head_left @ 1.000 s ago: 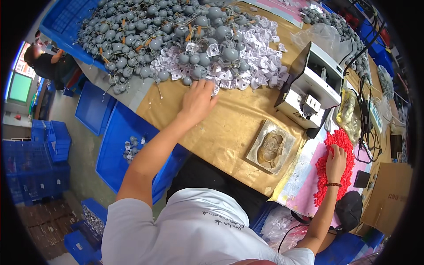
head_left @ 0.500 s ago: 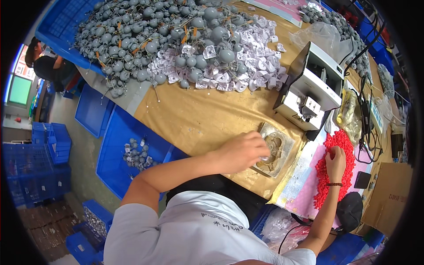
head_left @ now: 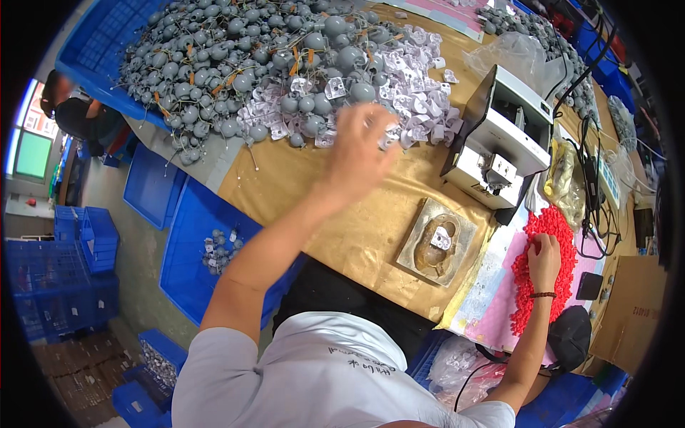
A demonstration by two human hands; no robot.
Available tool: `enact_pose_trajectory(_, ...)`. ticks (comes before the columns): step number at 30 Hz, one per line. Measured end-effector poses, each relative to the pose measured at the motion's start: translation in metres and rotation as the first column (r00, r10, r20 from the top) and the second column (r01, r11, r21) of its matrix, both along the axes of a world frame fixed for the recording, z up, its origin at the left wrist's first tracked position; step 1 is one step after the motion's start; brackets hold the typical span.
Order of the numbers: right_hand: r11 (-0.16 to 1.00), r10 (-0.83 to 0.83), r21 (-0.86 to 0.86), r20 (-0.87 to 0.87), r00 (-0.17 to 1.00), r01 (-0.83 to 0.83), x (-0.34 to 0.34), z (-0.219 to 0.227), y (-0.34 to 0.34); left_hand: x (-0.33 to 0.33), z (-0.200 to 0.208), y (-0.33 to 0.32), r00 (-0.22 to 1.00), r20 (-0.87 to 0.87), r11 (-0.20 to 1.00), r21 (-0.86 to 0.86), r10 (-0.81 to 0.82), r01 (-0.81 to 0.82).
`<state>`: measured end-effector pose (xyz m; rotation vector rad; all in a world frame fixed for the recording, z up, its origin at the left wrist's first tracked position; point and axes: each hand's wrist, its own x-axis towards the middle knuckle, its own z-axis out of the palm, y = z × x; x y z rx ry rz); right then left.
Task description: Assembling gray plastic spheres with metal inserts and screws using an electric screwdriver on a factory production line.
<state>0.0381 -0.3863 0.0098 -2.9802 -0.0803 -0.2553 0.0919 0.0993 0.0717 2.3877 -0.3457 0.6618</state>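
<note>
My left hand [head_left: 359, 146], smeared by motion, reaches over the near edge of a heap of small white plastic parts [head_left: 428, 107]. A white piece [head_left: 390, 135] shows at its fingertips, but whether they grip it cannot be told. My right hand [head_left: 545, 257] rests on a pile of small red pieces [head_left: 528, 285]. Its fingers are curled together, hiding anything between them. Between the hands lies a square metal fixture [head_left: 407, 255] with a rounded hollow. One white plastic part [head_left: 441, 238] sits inside that hollow.
Grey balls with wires [head_left: 214, 78] are heaped at the far left. A white and black machine [head_left: 499, 143] stands beyond the fixture. Below the table's left edge is a blue bin [head_left: 189, 246] with grey balls. Cables [head_left: 589, 192] and a black phone-like slab [head_left: 589, 287] lie at right.
My left hand has moved from the fixture up and left to the white heap. The fixture's hollow now shows with a white part in it. My right hand stays at the red pile.
</note>
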Motion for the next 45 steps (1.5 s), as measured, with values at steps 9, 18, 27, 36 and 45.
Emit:
enact_pose_trajectory(9,0.998,0.067,0.006,0.099,0.993,-0.067,0.001,0.000,-0.004,0.071,0.043,0.063,0.992,-0.084,0.993,0.058,-0.096,0.101)
enact_pose_trajectory(18,0.729,0.011,0.681,0.080,0.997,-0.063,-0.017,0.030,0.039,0.060,0.111,0.083,0.937,0.146,0.772,-0.534,-0.318,0.345)
enact_pose_trajectory(27,0.594,0.539,0.545,0.277,0.796,-0.592,-0.024,0.047,0.183,0.127,0.112,0.114,0.969,-0.246,0.897,-0.435,-0.030,-0.083)
enact_pose_trajectory(36,0.652,0.608,0.262,0.379,0.697,-0.712,-0.021,0.017,0.204,0.102,0.206,0.099,0.949,0.207,0.805,-0.506,-0.236,0.310)
enact_pose_trajectory(45,0.689,0.604,0.224,0.347,0.717,-0.689,-0.027,0.025,0.212,0.123,0.165,0.113,0.970,-0.242,0.984,-0.168,0.010,-0.052)
